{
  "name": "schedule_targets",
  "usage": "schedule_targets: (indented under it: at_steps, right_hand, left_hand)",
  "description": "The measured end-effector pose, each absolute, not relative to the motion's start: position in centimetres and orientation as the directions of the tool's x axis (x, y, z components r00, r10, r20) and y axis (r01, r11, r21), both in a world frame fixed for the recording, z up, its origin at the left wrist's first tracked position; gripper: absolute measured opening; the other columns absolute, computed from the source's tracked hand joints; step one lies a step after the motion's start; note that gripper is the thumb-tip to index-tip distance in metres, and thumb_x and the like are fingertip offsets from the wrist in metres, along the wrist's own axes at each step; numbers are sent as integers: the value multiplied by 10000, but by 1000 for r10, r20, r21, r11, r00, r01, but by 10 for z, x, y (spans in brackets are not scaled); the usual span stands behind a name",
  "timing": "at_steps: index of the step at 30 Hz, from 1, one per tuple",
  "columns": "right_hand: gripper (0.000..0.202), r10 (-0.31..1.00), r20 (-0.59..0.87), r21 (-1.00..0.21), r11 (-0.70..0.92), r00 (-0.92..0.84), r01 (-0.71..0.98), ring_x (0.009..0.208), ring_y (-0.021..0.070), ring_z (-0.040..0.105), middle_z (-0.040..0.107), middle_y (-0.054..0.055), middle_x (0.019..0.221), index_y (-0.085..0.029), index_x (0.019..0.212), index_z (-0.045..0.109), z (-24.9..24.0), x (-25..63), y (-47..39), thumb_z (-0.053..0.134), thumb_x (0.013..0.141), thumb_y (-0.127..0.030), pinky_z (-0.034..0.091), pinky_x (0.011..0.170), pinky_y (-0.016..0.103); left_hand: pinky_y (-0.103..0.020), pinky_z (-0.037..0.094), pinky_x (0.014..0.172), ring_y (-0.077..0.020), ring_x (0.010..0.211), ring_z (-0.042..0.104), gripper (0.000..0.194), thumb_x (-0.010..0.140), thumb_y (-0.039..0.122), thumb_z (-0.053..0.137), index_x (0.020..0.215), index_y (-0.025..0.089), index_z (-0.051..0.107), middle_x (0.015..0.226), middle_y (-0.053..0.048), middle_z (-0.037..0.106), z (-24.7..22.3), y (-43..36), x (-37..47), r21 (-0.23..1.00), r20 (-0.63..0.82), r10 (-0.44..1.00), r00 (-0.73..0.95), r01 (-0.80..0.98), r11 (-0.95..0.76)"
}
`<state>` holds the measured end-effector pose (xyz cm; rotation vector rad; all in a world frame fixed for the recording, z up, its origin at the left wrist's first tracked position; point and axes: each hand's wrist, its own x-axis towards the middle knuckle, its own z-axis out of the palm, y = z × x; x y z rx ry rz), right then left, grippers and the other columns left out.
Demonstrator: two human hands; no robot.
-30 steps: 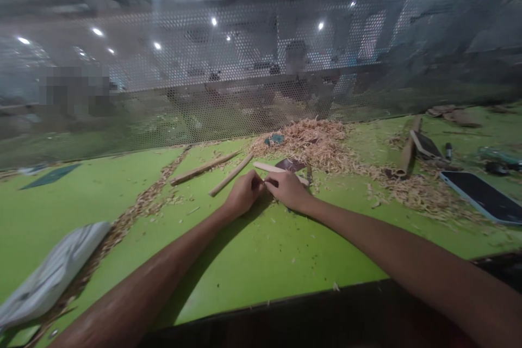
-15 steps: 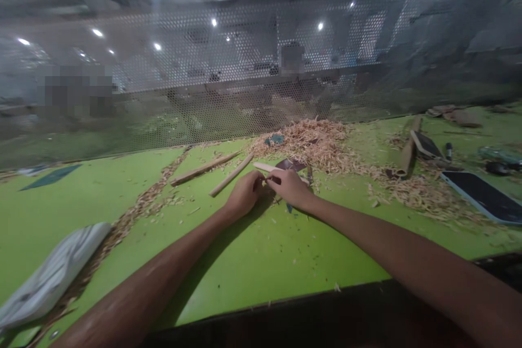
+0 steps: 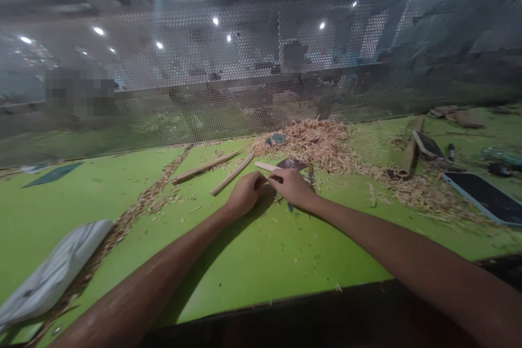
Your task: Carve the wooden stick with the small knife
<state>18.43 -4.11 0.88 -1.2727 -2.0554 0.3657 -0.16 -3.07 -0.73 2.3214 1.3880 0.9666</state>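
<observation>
Over the green tabletop, my left hand and my right hand meet with their fingertips pinched close together. Both are closed; whatever sits between the fingers is too small to make out. Just behind my right hand lies a pale wooden stick, partly hidden by it. Beyond that is a dark brown piece. To the left of my left hand rest a rounded wooden stick and a longer, rougher strip of wood.
A heap of wood shavings lies behind my hands, against a perforated metal screen. At right are a phone and a hollow tube. A white striped cloth bundle lies at left, and a dark green sheet farther back.
Almost nothing differs. My hands stay pinched together at the same spot, and the whole view has shifted very slightly.
</observation>
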Motion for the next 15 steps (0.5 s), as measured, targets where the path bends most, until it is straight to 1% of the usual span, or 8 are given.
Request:
schedule_targets:
  at_steps: [5,10,13,15]
  right_hand:
    - [179,860,409,-530,497,-306,687,760,154,652,785,80,923,-158,1009,833,10,184,-41,659,973,-174,448,701,262]
    - [207,849,408,-521,519,-337,678,733,142,624,771,78,909,-158,1000,827,10,183,-43,619,993,-160,424,684,252]
    - [232,841,415,-521,533,-347,667,697,135,595,762,73,870,-159,984,829,7,183,-43,599,1009,-164,407,664,248]
    - [232,831,427,-510,547,-357,664,709,138,600,769,76,886,-161,976,832,6,182,-43,602,1006,-164,418,678,251]
  left_hand:
    - [-263,363,655,-172,704,558,84,861,93,624,827,154,672,766,-24,673,-7,-31,-1,538,397,863,313,682,-495]
    - [-264,357,639,-174,694,553,53,850,119,641,814,155,656,758,-27,670,-6,-33,-1,544,392,867,309,682,-489]
    - [-252,338,615,-160,663,527,59,834,114,630,795,156,639,718,-10,649,-6,-33,-2,556,396,862,317,665,-500]
    - [-243,322,603,-149,647,511,62,825,109,623,788,158,629,691,3,631,-7,-33,-3,560,407,853,327,648,-516]
